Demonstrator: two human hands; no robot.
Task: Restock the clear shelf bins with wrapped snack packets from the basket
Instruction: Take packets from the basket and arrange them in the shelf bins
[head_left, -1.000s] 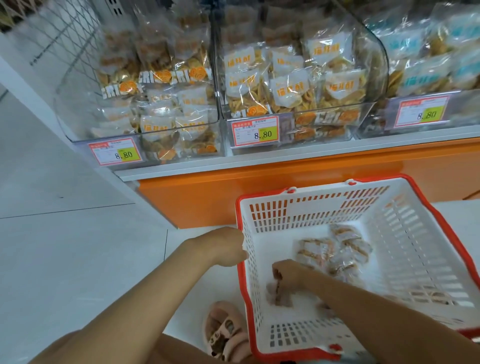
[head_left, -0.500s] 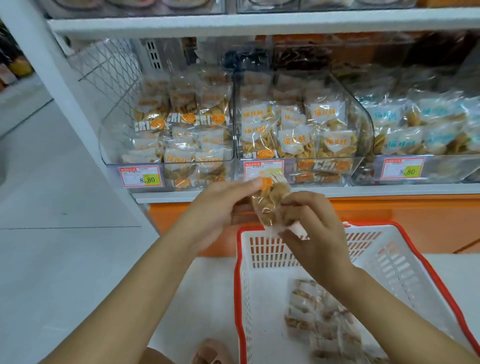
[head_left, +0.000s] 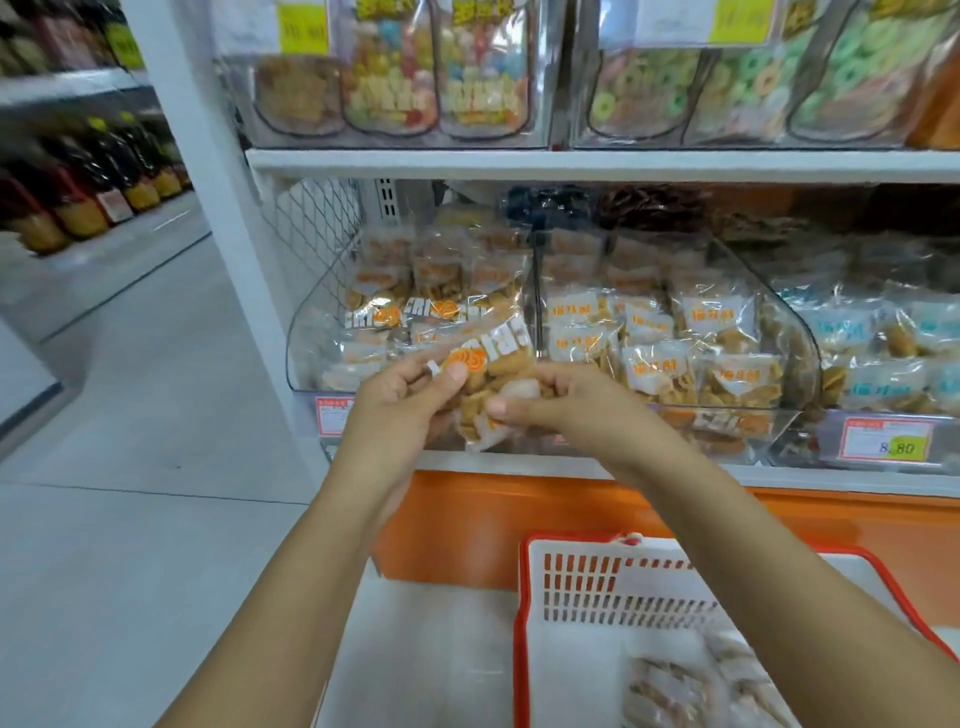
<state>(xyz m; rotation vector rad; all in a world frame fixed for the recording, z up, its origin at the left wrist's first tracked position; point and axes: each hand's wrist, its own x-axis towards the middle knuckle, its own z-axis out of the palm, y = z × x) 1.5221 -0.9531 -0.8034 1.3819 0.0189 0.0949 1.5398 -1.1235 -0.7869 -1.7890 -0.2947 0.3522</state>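
Person faces the shelf with both arms raised. Snack packet (head_left: 501, 364), clear wrap with orange print, is held in the air just in front of the left clear bin (head_left: 311, 343), at the level of its front lip. Left hand (head_left: 395, 415): thumb and fingers pinch the packet's left edge. Right hand (head_left: 566, 410): fingers curled round its right side. Basket (head_left: 524, 613), white with red rim, sits low on the right; more packets (head_left: 670, 686) lie inside, blurred.

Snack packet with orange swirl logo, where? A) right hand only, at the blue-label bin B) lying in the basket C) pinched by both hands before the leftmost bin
C: the left hand and right hand both pinch the snack packet before the leftmost bin.
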